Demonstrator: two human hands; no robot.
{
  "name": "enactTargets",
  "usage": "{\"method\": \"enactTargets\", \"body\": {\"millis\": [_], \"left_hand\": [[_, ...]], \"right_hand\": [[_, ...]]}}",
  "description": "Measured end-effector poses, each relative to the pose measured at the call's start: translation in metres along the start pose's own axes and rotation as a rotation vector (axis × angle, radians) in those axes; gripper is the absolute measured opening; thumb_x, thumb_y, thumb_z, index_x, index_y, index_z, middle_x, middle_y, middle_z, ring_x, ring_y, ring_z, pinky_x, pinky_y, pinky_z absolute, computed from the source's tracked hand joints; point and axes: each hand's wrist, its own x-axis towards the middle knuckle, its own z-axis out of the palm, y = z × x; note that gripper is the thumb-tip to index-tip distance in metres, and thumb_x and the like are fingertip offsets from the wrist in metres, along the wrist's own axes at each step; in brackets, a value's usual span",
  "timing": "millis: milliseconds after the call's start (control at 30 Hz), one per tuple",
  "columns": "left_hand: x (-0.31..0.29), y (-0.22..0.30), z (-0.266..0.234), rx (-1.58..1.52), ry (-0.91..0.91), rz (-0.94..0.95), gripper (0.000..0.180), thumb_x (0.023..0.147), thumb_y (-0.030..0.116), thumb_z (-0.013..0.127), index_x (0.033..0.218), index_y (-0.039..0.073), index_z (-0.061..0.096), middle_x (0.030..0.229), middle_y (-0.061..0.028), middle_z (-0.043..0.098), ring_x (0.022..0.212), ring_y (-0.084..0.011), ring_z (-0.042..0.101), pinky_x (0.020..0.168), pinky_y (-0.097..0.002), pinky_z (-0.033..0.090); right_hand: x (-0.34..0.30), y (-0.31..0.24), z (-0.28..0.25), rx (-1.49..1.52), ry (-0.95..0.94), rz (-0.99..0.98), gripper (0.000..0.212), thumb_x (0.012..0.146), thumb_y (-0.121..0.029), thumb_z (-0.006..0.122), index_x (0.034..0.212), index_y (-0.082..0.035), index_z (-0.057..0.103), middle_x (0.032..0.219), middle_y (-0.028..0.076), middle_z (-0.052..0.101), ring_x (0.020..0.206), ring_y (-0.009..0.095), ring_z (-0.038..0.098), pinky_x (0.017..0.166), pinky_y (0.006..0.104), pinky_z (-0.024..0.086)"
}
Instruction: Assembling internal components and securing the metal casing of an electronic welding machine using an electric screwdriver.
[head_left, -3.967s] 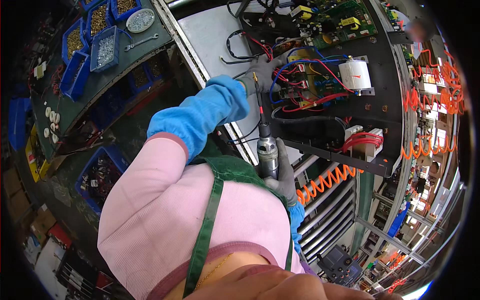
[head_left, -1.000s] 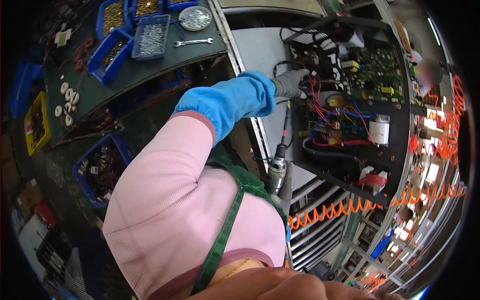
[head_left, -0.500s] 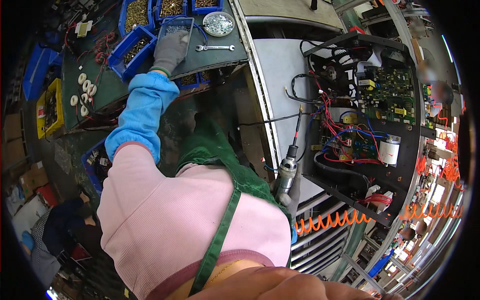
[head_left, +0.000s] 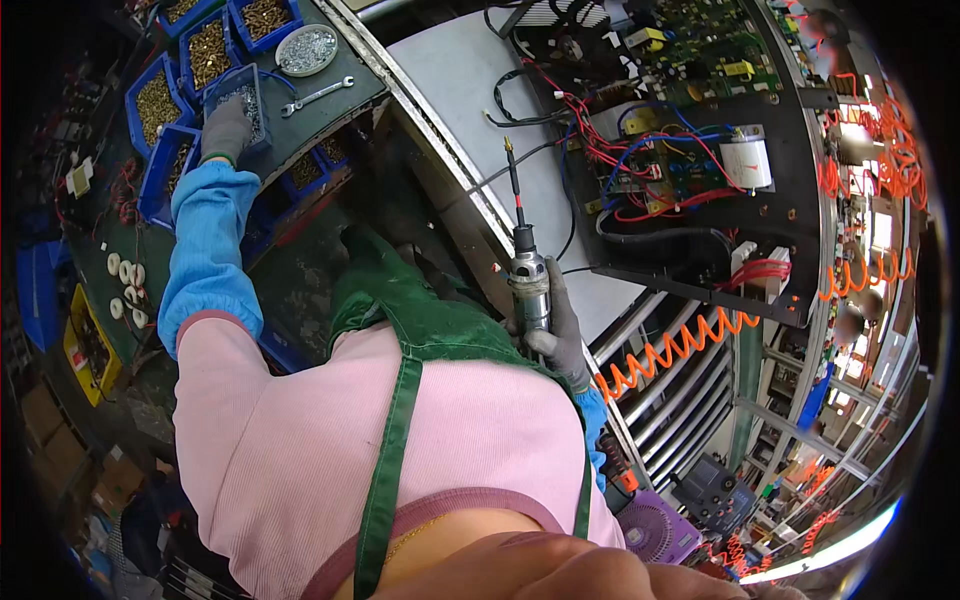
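**Upper left of the frame, left hand [head_left: 227,130] down in the tray [head_left: 262,127]!**

I see small silver parts [head_left: 244,98] filling that blue-grey tray; the fingertips are hidden, so I can't tell whether they pinch any. Above and left, blue bins [head_left: 154,203] hold brass-coloured pieces; upper right of the tray, a white dish [head_left: 307,74] carries silvery bits. Centre frame, I've got the right hand [head_left: 566,325] wrapped round a power screwdriver [head_left: 529,285], its body against the palm, bit pointing up the frame.
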Motion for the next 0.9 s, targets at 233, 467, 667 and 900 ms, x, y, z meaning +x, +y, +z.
{"method": "enactTargets", "body": {"millis": [233, 467, 667, 900], "left_hand": [[-0.010, 0.001, -0.002, -0.012, 0.011, -0.017, 0.031, 0.085, 0.017, 0.050, 0.115, 0.012, 0.056, 0.117, -0.0153, 0.058, 0.109, -0.0320, 0.054, 0.091, -0.0409, 0.044], [-0.002, 0.002, 0.006, 0.062, 0.096, -0.029, 0.033, 0.083, 0.012, 0.050, 0.115, 0.017, 0.056, 0.113, -0.0170, 0.057, 0.105, -0.0350, 0.055, 0.088, -0.0428, 0.045], [-0.010, -0.009, 0.020, -0.159, 0.413, -0.057, 0.026, 0.087, 0.017, 0.048, 0.111, 0.015, 0.057, 0.110, -0.0175, 0.055, 0.103, -0.0381, 0.054, 0.087, -0.0452, 0.046], [-0.021, 0.001, 0.013, -1.062, 0.644, 0.095, 0.023, 0.090, 0.014, 0.053, 0.111, 0.009, 0.059, 0.094, -0.0086, 0.060, 0.083, -0.0207, 0.061, 0.076, -0.0313, 0.050]], "right_hand": [[-0.009, 0.003, 0.000, 0.028, 0.049, 0.033, 0.118, 0.058, -0.032, 0.079, 0.144, -0.003, 0.003, 0.113, 0.016, 0.051, 0.076, 0.018, 0.057, 0.062, 0.0277, 0.047], [-0.014, 0.003, 0.004, 0.011, 0.059, 0.026, 0.119, 0.057, -0.034, 0.080, 0.143, -0.001, 0.004, 0.114, 0.017, 0.049, 0.074, 0.018, 0.057, 0.060, 0.0269, 0.047], [-0.015, -0.001, 0.007, 0.024, 0.080, 0.016, 0.119, 0.057, -0.034, 0.080, 0.143, -0.001, 0.005, 0.114, 0.017, 0.050, 0.073, 0.017, 0.057, 0.059, 0.0268, 0.046], [-0.014, -0.003, 0.005, -0.005, 0.093, 0.034, 0.119, 0.057, -0.035, 0.079, 0.143, 0.000, 0.005, 0.111, 0.016, 0.052, 0.074, 0.017, 0.056, 0.061, 0.0264, 0.047]]}}
